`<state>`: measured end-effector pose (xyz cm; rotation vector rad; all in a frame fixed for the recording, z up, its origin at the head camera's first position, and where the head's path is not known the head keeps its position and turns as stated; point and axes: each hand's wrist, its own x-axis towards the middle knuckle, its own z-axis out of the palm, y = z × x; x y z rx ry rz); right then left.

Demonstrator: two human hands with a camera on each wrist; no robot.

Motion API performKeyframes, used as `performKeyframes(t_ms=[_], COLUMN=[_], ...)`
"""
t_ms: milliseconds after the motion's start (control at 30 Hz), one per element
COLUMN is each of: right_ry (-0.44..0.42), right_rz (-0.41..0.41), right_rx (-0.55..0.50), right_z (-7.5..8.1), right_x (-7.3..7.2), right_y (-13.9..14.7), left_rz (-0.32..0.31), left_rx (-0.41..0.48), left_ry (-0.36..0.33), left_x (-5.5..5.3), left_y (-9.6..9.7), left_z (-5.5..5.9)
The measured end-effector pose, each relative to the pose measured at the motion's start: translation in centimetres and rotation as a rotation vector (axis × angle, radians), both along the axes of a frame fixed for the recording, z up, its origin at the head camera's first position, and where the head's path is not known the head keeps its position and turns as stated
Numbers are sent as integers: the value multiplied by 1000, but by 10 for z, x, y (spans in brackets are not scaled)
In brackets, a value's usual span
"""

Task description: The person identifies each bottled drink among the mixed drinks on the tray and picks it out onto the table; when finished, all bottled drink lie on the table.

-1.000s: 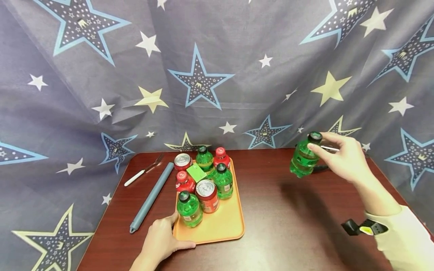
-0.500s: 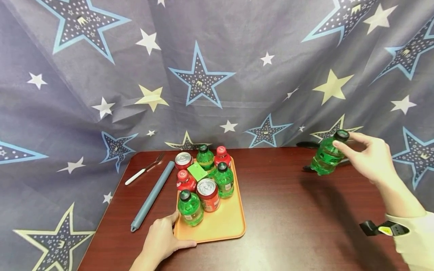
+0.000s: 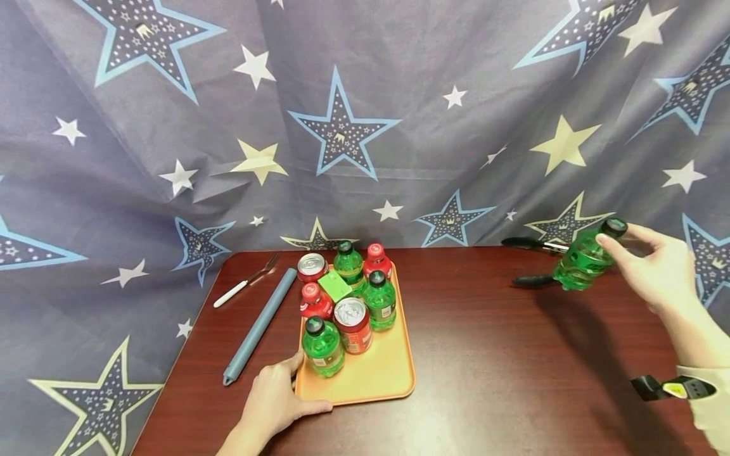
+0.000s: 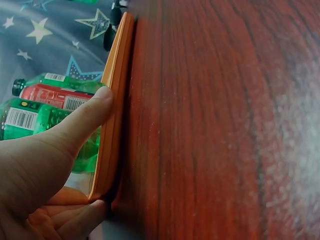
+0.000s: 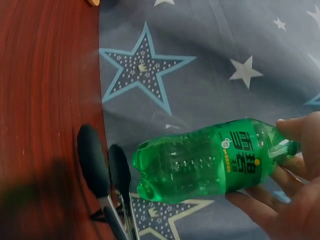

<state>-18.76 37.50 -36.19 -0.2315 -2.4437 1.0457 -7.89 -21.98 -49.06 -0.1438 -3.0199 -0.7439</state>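
Up at the table's right side, my right hand [image 3: 656, 266] holds a green soda bottle [image 3: 584, 258] near its neck, with its base tilted down to the left. The right wrist view shows the same bottle [image 5: 195, 162] with its label facing the camera and my fingers [image 5: 257, 205] around its upper end. My left hand [image 3: 276, 396] grips the near left corner of an orange tray [image 3: 379, 383]. In the left wrist view the thumb [image 4: 82, 117] lies along the tray's rim [image 4: 111, 145], with the other fingers around the corner. Green bottles [image 3: 323, 351], red bottles [image 3: 315, 303] and soda cans [image 3: 355, 326] stand grouped on the tray.
Black-tipped metal tongs [image 3: 533, 280] lie at the back right, partly hidden behind the held bottle. A light green block [image 3: 334, 287] sits among the drinks. Left of the tray are a grey-blue rod [image 3: 259, 326] and a white-handled fork [image 3: 230, 294]. A star-patterned curtain [image 3: 399, 152] hangs behind the table.
My right hand has moved to the right with the green bottle, uncovering the tongs' tips. The left hand has stayed at the tray's corner. The view has shifted slightly.
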Motion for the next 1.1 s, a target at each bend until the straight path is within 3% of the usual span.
performKeyframes(t_ms=[267, 500, 600, 800, 1100], right_ry=[-27, -54, -43, -47, -93], right_rz=[-106, -212, -204, -111, -172], right_rx=[-44, -234, -288, -384, -437], right_z=[-4, -11, -16, -22, -35], right_x=[0, -5, -6, -7, -5], right_y=[20, 35, 44, 61, 71], left_rz=[-4, 1, 2, 1, 9], left_rx=[9, 10, 3, 2, 8], left_ry=[12, -1, -10, 2, 12], left_x=[2, 2, 2, 1, 3], left_y=[0, 0, 1, 1, 0], left_z=[0, 2, 3, 3, -1])
